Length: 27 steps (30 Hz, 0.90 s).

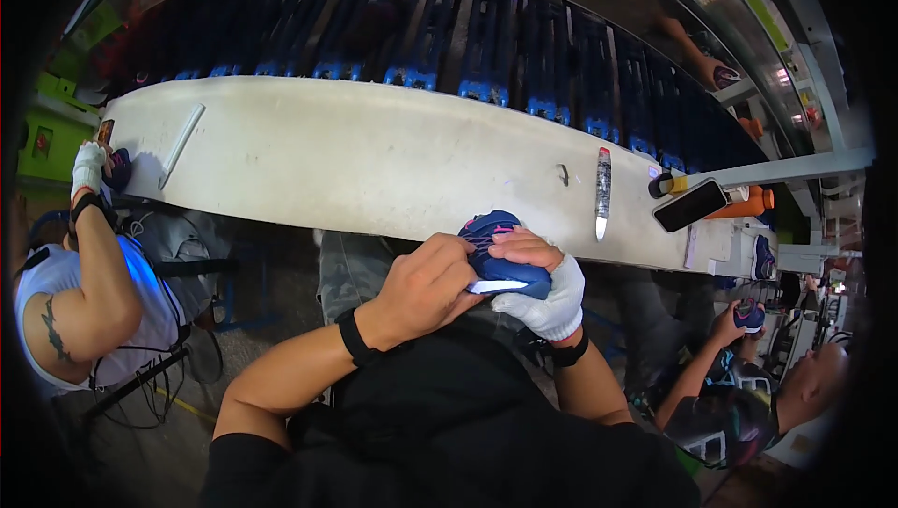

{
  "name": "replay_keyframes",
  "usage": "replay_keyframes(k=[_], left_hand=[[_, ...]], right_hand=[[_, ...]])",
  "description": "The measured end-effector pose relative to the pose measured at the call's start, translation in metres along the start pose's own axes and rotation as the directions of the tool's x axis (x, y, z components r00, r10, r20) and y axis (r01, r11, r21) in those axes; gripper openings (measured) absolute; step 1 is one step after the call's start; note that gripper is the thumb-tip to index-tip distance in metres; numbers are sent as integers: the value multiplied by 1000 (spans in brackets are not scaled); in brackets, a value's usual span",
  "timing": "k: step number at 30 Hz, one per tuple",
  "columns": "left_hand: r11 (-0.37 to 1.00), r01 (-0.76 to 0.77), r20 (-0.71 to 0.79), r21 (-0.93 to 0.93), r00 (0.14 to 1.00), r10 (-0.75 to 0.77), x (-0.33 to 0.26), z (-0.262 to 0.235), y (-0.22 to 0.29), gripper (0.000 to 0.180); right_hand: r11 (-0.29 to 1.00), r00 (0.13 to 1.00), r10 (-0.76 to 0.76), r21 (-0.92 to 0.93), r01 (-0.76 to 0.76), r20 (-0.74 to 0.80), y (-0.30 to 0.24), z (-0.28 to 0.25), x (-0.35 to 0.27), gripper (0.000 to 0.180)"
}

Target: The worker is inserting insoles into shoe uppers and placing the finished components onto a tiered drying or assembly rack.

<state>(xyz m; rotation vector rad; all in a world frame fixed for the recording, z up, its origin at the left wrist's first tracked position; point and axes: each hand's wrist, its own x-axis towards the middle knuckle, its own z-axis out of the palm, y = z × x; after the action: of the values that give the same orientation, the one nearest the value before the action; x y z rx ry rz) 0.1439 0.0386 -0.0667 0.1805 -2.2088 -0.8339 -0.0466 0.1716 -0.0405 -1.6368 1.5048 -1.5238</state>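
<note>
Just past the near edge of the white bench, a dark navy sneaker [515,276] with pink lining and purplish laces is held in both my hands. A pale white strip shows low on its side, beside my left fingertips; whether it belongs to the shoe, I cannot tell. My bare left hand [426,285] has its fingers bent against the sneaker's left side, near the laces. From the right, my right hand [552,288], in a white glove with bare fingers, wraps the shoe, its fingers over the upper. The sneaker's underside is hidden.
On the white bench [355,152] lie a knife-like tool [602,192], a small dark curved piece [563,174] and a pale bar [182,145]. A phone [690,205] stands at right. Behind runs a dark conveyor [412,31]. Co-workers sit left [94,312] and right [730,405].
</note>
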Motion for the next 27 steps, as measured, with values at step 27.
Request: replay_keyframes(k=[27], left_hand=[[977, -30, 257, 209, 966, -25, 45, -98, -9, 73]], right_hand=[[960, 965, 229, 194, -202, -130, 23, 13, 34, 46]])
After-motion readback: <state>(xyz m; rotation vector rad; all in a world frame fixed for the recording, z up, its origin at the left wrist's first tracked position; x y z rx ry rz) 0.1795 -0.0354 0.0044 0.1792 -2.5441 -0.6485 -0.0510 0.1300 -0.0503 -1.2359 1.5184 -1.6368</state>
